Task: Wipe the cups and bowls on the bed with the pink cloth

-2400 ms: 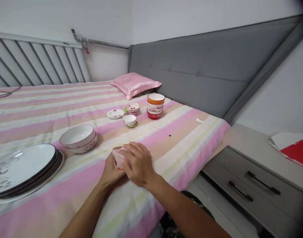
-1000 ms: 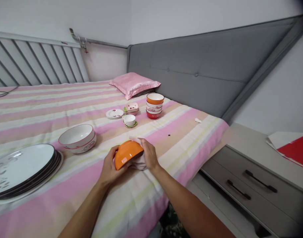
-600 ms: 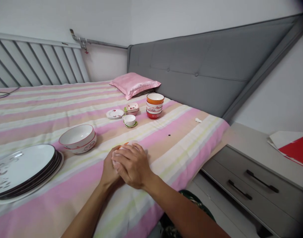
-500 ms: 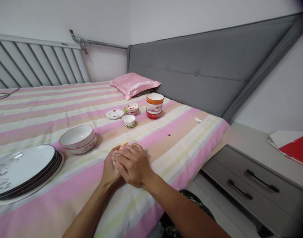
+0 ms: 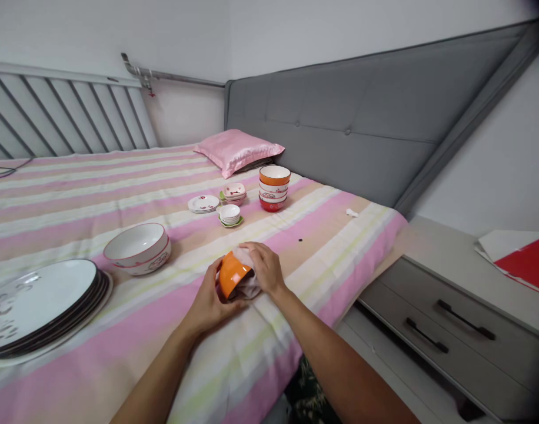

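Observation:
An orange bowl (image 5: 232, 274) with a dark rim is tilted on its side just above the striped bedspread. My left hand (image 5: 210, 297) is closed around its left side, thumb below and fingers behind. A pale pinkish cloth (image 5: 249, 287) lies against the bowl's rim and right side, partly inside it. My right hand (image 5: 265, 266) is closed on the cloth and presses it to the bowl. Beyond my hands stands a stack of bowls (image 5: 274, 189), orange on top and red at the bottom. The orange bowl's far side is hidden.
On the bed at left are stacked plates (image 5: 53, 294) and white bowls with red rims (image 5: 139, 250). Farther back are small plates (image 5: 203, 204), small dishes (image 5: 234, 192) and tiny white dishes (image 5: 229, 214). A pink pillow (image 5: 238, 150) lies near the grey headboard (image 5: 340, 118). A nightstand (image 5: 446, 318) stands at right.
My hands were folded together over the bowl and cloth. Now they are apart, the bowl's orange outside has turned into view, and my right hand has moved right with the cloth.

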Action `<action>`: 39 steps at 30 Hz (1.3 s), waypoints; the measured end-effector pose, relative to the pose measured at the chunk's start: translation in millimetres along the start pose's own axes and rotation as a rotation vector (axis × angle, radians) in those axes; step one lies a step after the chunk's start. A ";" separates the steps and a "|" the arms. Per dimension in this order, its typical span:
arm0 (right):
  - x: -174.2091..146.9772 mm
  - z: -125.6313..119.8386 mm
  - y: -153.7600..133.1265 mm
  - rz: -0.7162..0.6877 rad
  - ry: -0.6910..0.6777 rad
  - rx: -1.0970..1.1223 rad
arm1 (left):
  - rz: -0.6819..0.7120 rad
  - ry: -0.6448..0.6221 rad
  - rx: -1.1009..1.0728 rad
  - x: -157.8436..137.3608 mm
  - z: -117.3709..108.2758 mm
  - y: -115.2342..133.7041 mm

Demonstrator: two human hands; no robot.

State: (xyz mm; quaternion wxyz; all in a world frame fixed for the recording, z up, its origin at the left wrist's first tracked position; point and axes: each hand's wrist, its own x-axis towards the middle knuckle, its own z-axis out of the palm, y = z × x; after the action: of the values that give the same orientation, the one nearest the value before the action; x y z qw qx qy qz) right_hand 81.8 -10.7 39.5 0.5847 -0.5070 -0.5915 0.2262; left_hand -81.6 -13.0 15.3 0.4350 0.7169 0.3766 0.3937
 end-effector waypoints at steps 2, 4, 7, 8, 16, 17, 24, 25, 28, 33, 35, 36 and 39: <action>1.5 -1.0 7.0 0.013 0.012 0.019 | -0.005 -0.031 -0.045 2.1 0.5 -2.8; 1.7 -0.5 10.8 0.025 0.024 0.035 | -0.004 -0.044 -0.065 5.0 -0.9 -6.5; 0.2 0.4 9.7 0.027 0.036 0.046 | 0.001 -0.022 -0.024 7.8 -4.5 -10.4; -0.6 0.3 7.8 0.023 0.038 0.047 | 0.011 -0.006 0.014 7.8 -5.5 -10.8; -12.7 -2.1 -11.9 -0.076 0.027 -0.042 | 0.215 0.177 0.277 2.6 -7.4 -9.4; -14.5 -1.2 -14.4 -0.105 0.012 -0.062 | 0.227 0.190 0.269 2.3 -7.4 -9.4; -28.6 11.3 -34.3 -0.336 -0.113 -0.344 | 0.216 0.243 0.259 0.2 -8.3 -2.6; -30.9 14.0 -36.9 -0.374 -0.145 -0.382 | 0.208 0.243 0.240 -0.1 -8.4 -1.8; -37.0 22.4 -42.5 -0.466 -0.222 -0.457 | 0.183 0.263 0.168 -0.6 -9.3 -2.6; -37.8 27.7 -41.4 -0.516 -0.251 -0.506 | 0.170 0.266 0.162 1.2 -9.2 -5.3; -34.2 24.7 -38.8 -0.507 -0.235 -0.512 | 0.191 0.269 0.205 2.4 -7.2 -3.2; -31.9 22.4 -37.5 -0.492 -0.223 -0.509 | 0.199 0.270 0.229 2.9 -6.1 -1.7; -24.1 14.5 -34.1 -0.387 -0.176 -0.455 | 0.197 0.264 0.289 3.7 -3.4 1.2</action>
State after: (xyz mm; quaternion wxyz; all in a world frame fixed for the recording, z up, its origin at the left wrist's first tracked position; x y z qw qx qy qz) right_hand 52.2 -39.9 54.5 0.4349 -0.4813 -0.7609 0.0153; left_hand -82.9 -9.1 18.3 0.2343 0.7475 0.4108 0.4666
